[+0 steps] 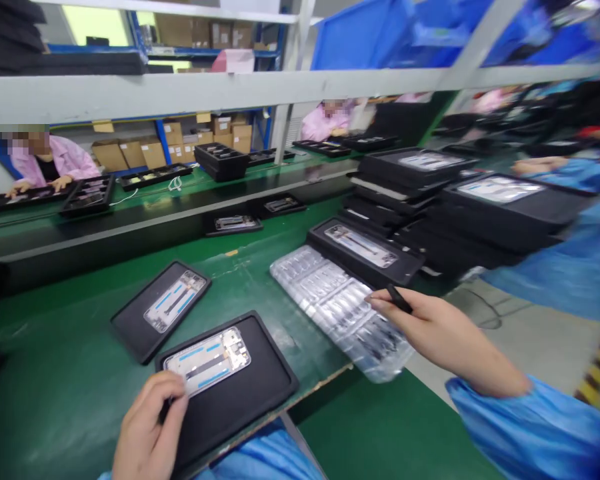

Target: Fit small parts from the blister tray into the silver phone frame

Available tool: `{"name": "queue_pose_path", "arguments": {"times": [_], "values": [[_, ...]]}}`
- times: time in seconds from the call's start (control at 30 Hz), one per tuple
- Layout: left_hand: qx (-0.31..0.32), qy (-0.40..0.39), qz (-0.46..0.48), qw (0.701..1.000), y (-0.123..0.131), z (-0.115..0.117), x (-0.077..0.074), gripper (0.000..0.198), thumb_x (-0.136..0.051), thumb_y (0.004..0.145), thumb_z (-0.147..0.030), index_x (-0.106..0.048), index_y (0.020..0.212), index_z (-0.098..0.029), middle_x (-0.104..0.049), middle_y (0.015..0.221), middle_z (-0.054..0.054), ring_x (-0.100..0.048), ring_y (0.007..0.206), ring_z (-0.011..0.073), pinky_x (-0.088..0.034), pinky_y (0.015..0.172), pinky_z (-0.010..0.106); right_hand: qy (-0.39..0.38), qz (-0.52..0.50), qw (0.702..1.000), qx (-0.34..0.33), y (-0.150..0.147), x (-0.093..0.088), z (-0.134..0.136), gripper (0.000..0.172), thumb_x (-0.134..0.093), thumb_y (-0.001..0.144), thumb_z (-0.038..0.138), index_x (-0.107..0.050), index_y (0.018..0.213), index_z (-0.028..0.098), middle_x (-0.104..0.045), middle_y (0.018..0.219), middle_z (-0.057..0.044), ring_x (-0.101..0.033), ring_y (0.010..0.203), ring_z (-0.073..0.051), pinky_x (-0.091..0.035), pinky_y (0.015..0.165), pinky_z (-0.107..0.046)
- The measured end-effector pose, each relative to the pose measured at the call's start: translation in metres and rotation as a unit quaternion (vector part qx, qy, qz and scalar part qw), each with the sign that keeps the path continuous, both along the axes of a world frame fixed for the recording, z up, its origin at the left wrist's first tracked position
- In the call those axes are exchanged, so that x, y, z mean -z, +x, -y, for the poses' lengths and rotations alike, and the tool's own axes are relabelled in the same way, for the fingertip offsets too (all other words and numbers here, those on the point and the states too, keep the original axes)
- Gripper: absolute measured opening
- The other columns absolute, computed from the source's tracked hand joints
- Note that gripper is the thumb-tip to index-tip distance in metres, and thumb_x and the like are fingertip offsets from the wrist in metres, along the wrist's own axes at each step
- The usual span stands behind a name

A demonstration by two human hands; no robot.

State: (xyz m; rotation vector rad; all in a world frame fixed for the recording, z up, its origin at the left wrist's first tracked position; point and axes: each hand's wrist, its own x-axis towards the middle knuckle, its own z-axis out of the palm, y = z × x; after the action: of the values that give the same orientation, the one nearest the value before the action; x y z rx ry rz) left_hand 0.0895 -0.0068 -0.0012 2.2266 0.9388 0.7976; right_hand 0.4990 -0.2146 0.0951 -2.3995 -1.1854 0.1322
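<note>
My left hand (147,430) is curled at the near left corner of a black tray (250,393), its fingers closed on the tray's edge beside a silver phone frame (207,361) lying in it. My right hand (430,330) hovers over a clear plastic blister tray (330,300) and pinches a small black stick-like tool (399,299) between thumb and fingers. A second black tray (135,327) with another phone frame (176,301) lies just beyond on the green mat.
A third tray with a frame (363,247) sits behind the blister tray. Stacks of black trays (480,213) fill the right. A conveyor (130,227) runs across the middle. Other people in pink and blue coats work beyond it and at the right.
</note>
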Motion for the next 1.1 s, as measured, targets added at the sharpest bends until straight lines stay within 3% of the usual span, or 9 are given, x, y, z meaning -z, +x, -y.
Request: {"name": "queue_pose_path", "arguments": {"times": [0.07, 0.2, 0.3, 0.43, 0.5, 0.6, 0.67, 0.9, 1.1], "values": [[0.049, -0.033, 0.018, 0.998, 0.017, 0.013, -0.022, 0.016, -0.055, 0.090, -0.034, -0.067, 0.099, -0.029, -0.071, 0.102, 0.002, -0.068, 0.098, 0.0216, -0.056, 0.089, 0.036, -0.003, -0.140, 0.982, -0.126, -0.043, -0.007, -0.027, 0.036, -0.048, 0.093, 0.052, -0.067, 0.087, 0.022, -0.070, 0.081, -0.006, -0.063, 0.075, -0.021, -0.050, 0.069, -0.030], [0.145, -0.069, 0.059, 0.985, 0.043, 0.031, -0.040, 0.019, -0.060, 0.090, -0.029, -0.068, 0.106, -0.024, -0.072, 0.100, 0.005, -0.068, 0.093, 0.0177, -0.053, 0.087, 0.030, -0.097, -0.305, 0.876, -0.361, -0.129, 0.005, -0.080, 0.030, -0.054, 0.092, 0.044, -0.064, 0.078, 0.019, -0.064, 0.076, -0.001, -0.057, 0.073, -0.016, -0.046, 0.068, -0.025], [0.171, -0.082, 0.086, 0.978, 0.044, 0.039, -0.035, 0.013, -0.060, 0.090, -0.026, -0.069, 0.098, -0.022, -0.073, 0.092, 0.004, -0.068, 0.086, 0.0150, -0.053, 0.081, 0.025, -0.123, -0.352, 0.823, -0.429, -0.162, 0.025, -0.105, 0.029, -0.057, 0.090, 0.041, -0.059, 0.074, 0.017, -0.057, 0.070, 0.002, -0.051, 0.068, -0.013, -0.042, 0.063, -0.023], [0.167, -0.078, 0.091, 0.979, 0.037, 0.046, -0.025, 0.013, -0.057, 0.091, -0.022, -0.070, 0.094, -0.020, -0.072, 0.089, 0.004, -0.066, 0.082, 0.0142, -0.052, 0.078, 0.024, -0.133, -0.388, 0.791, -0.455, -0.166, 0.040, -0.115, 0.027, -0.056, 0.090, 0.037, -0.055, 0.072, 0.017, -0.053, 0.069, 0.003, -0.048, 0.067, -0.011, -0.040, 0.062, -0.021], [0.159, -0.062, 0.092, 0.981, 0.037, 0.046, -0.023, 0.012, -0.057, 0.091, -0.020, -0.069, 0.093, -0.020, -0.071, 0.087, 0.004, -0.065, 0.081, 0.0147, -0.051, 0.078, 0.026, -0.131, -0.387, 0.797, -0.445, -0.163, 0.040, -0.114, 0.025, -0.054, 0.091, 0.034, -0.058, 0.074, 0.017, -0.057, 0.070, 0.002, -0.052, 0.068, -0.012, -0.043, 0.063, -0.022], [0.110, -0.046, 0.079, 0.990, 0.044, 0.043, -0.023, 0.010, -0.057, 0.090, -0.020, -0.067, 0.090, -0.019, -0.070, 0.084, 0.004, -0.063, 0.081, 0.0159, -0.050, 0.078, 0.029, -0.045, -0.314, 0.862, -0.396, -0.160, 0.041, -0.109, 0.018, -0.062, 0.087, 0.036, -0.067, 0.091, 0.020, -0.068, 0.091, -0.003, -0.062, 0.085, -0.018, -0.051, 0.077, -0.028], [0.077, -0.044, 0.071, 0.994, 0.051, 0.040, -0.024, 0.009, -0.057, 0.090, -0.021, -0.066, 0.090, -0.020, -0.069, 0.084, 0.004, -0.063, 0.081, 0.0165, -0.050, 0.078, 0.030, 0.046, -0.241, 0.893, -0.378, -0.160, 0.043, -0.106, 0.033, -0.071, 0.080, 0.038, -0.068, 0.109, 0.023, -0.068, 0.110, -0.008, -0.064, 0.101, -0.024, -0.053, 0.087, -0.034], [0.059, -0.019, 0.064, 0.996, 0.068, 0.016, -0.020, 0.010, -0.057, 0.091, -0.025, -0.064, 0.097, -0.020, -0.069, 0.092, 0.005, -0.063, 0.091, 0.0188, -0.051, 0.084, 0.034, 0.142, -0.170, 0.888, -0.403, -0.158, 0.057, -0.117, 0.022, -0.049, 0.095, 0.022, -0.071, 0.098, 0.027, -0.071, 0.099, -0.005, -0.068, 0.090, -0.017, -0.056, 0.079, -0.028], [0.028, 0.089, -0.168, 0.981, 0.052, 0.002, -0.003, 0.059, -0.081, 0.073, -0.040, -0.056, 0.123, -0.023, -0.058, 0.131, 0.013, -0.043, 0.130, 0.0381, -0.033, 0.102, 0.064, 0.139, -0.053, 0.914, -0.376, -0.137, 0.076, -0.131, 0.023, -0.049, 0.092, 0.018, -0.069, 0.101, 0.025, -0.073, 0.102, -0.005, -0.069, 0.093, -0.018, -0.056, 0.082, -0.031]]}}
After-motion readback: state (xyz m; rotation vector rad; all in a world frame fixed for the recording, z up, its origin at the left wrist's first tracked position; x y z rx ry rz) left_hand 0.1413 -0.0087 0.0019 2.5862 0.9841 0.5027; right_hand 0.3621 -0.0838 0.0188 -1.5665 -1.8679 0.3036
